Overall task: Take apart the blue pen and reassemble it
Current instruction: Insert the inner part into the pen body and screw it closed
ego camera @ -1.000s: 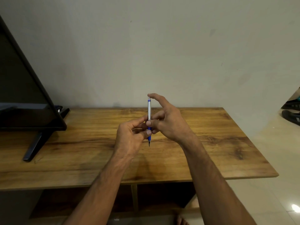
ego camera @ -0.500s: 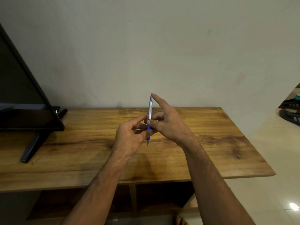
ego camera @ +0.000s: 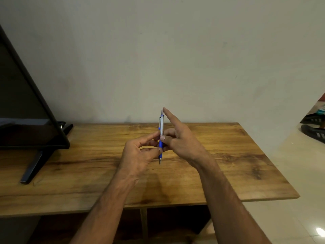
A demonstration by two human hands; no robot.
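Above the middle of the wooden bench (ego camera: 228, 155), you hold the blue pen (ego camera: 161, 136) upright, tip down and clear of the wood. Your left hand (ego camera: 140, 154) pinches the blue grip section between thumb and fingertips, and your right hand (ego camera: 179, 140) clamps the silver barrel just above it with thumb and middle finger, while its forefinger stretches up to touch the clicker end. Since a second ago the pen has barely shifted; the forefinger has settled on the top, and both halves look still joined, so I judge you are early in unscrewing or are just finishing tightening; which one, I cannot tell. You have free bench all around, with the television (ego camera: 26, 103) and its stand (ego camera: 33, 166) well off at 9 o'clock and the bench's right edge well away at 3 o'clock.
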